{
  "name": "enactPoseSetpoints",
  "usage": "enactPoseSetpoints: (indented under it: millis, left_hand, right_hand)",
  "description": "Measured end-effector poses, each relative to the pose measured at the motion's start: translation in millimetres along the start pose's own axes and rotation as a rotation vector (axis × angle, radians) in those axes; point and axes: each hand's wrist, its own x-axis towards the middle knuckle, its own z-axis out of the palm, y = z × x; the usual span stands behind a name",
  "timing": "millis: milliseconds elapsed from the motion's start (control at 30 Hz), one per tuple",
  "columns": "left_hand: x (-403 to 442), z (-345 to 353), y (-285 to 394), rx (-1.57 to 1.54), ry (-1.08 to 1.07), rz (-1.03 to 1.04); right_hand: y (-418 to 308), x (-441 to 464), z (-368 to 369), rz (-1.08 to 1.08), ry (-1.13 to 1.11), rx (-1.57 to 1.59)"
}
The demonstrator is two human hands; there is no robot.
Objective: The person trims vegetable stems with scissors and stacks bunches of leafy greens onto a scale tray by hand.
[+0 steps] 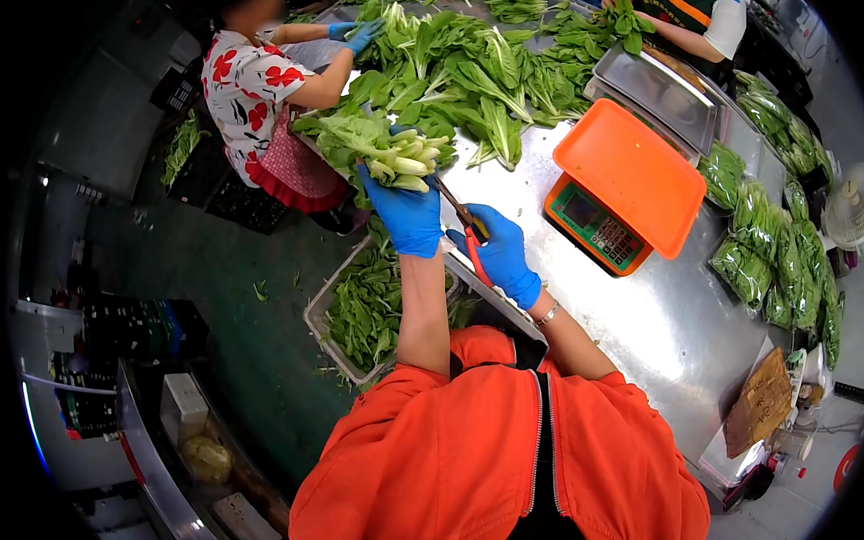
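Leafy greens bunched in the left hand, shears in the right.
The leafy green bunch (400,159) rests across the upturned left hand (406,214), its thick, pale stems gathered together with their ends toward the right of the view, its broad green leaves spreading to the left, over the table's edge. The shears (473,252), with dark blades and red and yellow on the handles, sit in the right hand (506,253), slanting up and left, blades near the stems; whether they touch is unclear.
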Motion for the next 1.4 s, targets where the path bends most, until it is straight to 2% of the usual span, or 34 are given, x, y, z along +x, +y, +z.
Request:
enactPoseSetpoints:
  millis: [100, 167, 367, 500, 567, 700, 800, 867, 1067, 1400]
  left_hand:
    - [0.1, 2.0, -0.2, -0.088, -0.011, -0.014]
    - [0.0, 1.0, 0.6, -0.108, 0.007, -0.011]
    - [4.6, -6.5, 6.4, -0.014, 0.056, 0.076]
    - [0.4, -5.6, 8.1, -0.030, 0.004, 0.026]
    - [-1.1, -5.5, 7.9, -0.038, -0.012, 0.035]
    - [-5.0, -0.5, 7.6, -0.003, -0.049, 0.036]
    - [-6.2, 11.6, -0.1, -0.012, 0.018, 0.070]
    - [-7.0, 15.2, -3.9, -0.107, -0.026, 0.032]
    - [-7.2, 11.1, -11.7, 0.094, -0.027, 0.053]
    - [-6.3, 5.7, -17.0, -0.038, 0.003, 0.014]
  right_hand:
    - [4.2, -1.7, -0.1, 0.046, -0.114, 0.084]
    - [4.5, -1.8, -1.2, 0.158, -0.227, 0.053]
    - [-17.9, -0.7, -10.2, 0.231, -0.270, -0.041]
    - [-15.7, -6.2, -8.3, 0.146, -0.216, -0.042]
    - [-16.2, -7.4, -10.6, 0.042, -0.117, -0.138]
    - [-24.9, -4.4, -18.7, 0.053, -0.039, -0.087]
    - [-32.2, 3.5, -25.7, 0.020, -0.037, -0.110]
    - [-34.7, 7.8, -26.0, -0.052, 0.000, -0.061]
    - [-34.8, 6.9, -26.1, 0.019, -0.079, -0.023]
    - [-25.7, 1.7, -24.4, 0.148, -0.170, 0.048]
